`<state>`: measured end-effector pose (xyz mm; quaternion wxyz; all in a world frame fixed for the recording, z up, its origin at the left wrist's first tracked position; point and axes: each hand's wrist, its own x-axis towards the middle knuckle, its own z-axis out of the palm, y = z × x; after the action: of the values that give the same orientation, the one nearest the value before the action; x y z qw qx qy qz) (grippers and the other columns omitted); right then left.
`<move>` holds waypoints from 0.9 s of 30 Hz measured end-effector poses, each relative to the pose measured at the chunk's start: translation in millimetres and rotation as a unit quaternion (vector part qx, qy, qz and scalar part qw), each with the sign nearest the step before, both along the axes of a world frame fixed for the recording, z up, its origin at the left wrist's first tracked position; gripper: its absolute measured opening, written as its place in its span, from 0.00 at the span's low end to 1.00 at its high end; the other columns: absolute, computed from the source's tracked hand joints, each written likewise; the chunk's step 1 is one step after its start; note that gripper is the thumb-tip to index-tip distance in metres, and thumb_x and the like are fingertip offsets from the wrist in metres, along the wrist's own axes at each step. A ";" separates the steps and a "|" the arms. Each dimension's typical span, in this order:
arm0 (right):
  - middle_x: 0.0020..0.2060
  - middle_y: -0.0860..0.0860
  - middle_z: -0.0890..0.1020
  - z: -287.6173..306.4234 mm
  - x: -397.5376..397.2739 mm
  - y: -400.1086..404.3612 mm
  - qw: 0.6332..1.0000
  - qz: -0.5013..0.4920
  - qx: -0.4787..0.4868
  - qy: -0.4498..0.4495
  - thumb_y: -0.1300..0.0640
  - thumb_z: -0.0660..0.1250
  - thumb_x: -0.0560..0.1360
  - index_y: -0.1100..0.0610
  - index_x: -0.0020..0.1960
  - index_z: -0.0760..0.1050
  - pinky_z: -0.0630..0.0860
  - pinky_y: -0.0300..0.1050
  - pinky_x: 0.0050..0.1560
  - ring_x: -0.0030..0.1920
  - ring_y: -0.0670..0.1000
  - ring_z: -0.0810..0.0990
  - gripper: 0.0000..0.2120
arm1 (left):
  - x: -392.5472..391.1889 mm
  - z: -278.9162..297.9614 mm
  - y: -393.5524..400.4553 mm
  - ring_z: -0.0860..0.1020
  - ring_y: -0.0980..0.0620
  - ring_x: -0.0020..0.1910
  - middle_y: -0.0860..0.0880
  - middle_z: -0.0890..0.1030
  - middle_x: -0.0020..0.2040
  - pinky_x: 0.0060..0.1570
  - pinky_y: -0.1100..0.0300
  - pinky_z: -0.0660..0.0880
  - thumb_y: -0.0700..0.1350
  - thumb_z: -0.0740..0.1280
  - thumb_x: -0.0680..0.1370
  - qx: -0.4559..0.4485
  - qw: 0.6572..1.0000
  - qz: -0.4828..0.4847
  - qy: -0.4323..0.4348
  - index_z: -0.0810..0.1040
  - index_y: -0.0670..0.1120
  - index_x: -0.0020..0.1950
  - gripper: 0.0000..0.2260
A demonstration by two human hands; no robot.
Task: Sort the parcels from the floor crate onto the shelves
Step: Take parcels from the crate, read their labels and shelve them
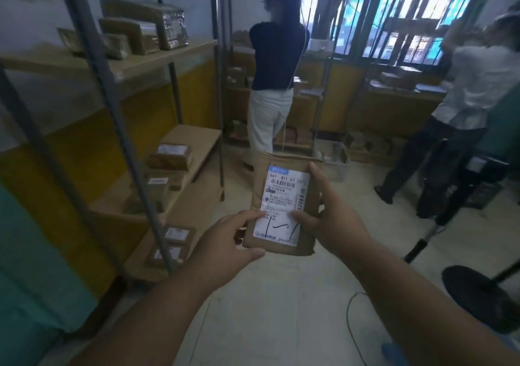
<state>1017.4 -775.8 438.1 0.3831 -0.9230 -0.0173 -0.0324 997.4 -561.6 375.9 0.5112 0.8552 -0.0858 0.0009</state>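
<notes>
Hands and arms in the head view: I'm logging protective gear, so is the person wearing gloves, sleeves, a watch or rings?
None shows. The left hand and right hand are bare, without gloves, rings or markings. Both forearms are uncovered down to the picture's edge, with no sleeve, watch or strap visible.

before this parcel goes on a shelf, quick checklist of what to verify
1. Grip: left hand and right hand both hold the parcel, thumbs on its label: ok.
2. Label readable: faces the camera, number line legible, small print blurred: ok.
3. Which shelf it belongs on: no shelf markings visible: cannot tell.
4. Free space: the upper shelf on the left has bare board beside its parcels: ok.
5. Path: a person in a dark top stands ahead in the aisle: not ok.
</notes>
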 end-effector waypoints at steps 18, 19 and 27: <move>0.63 0.42 0.74 -23.0 433.9 60.2 0.990 0.135 0.043 0.008 0.52 0.75 0.74 0.33 0.78 0.49 0.81 0.40 0.43 0.57 0.47 0.79 0.45 | 383.9 -19.6 59.9 0.78 0.60 0.59 0.58 0.77 0.64 0.61 0.54 0.78 0.40 0.76 0.72 -0.037 0.994 0.092 0.043 0.72 0.72 0.64 0.32; 0.62 0.42 0.73 -21.3 454.3 56.8 0.989 0.138 0.043 0.012 0.53 0.75 0.74 0.35 0.78 0.50 0.80 0.36 0.39 0.55 0.45 0.80 0.45 | 404.2 -19.3 58.2 0.78 0.61 0.59 0.58 0.77 0.63 0.61 0.55 0.78 0.40 0.76 0.72 -0.036 0.994 0.090 0.045 0.71 0.73 0.64 0.32; 0.60 0.46 0.76 -51.5 639.5 51.6 0.978 0.205 0.025 0.034 0.55 0.73 0.76 0.35 0.77 0.55 0.80 0.36 0.41 0.47 0.42 0.82 0.39 | 559.8 -47.6 46.4 0.77 0.62 0.60 0.64 0.78 0.63 0.62 0.54 0.77 0.39 0.75 0.73 -0.056 0.988 0.129 0.056 0.67 0.70 0.69 0.35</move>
<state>1656.9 -724.2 386.6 0.4051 -0.8905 -0.1921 0.0774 1557.2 -515.2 328.3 0.5582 0.8276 0.0542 0.0243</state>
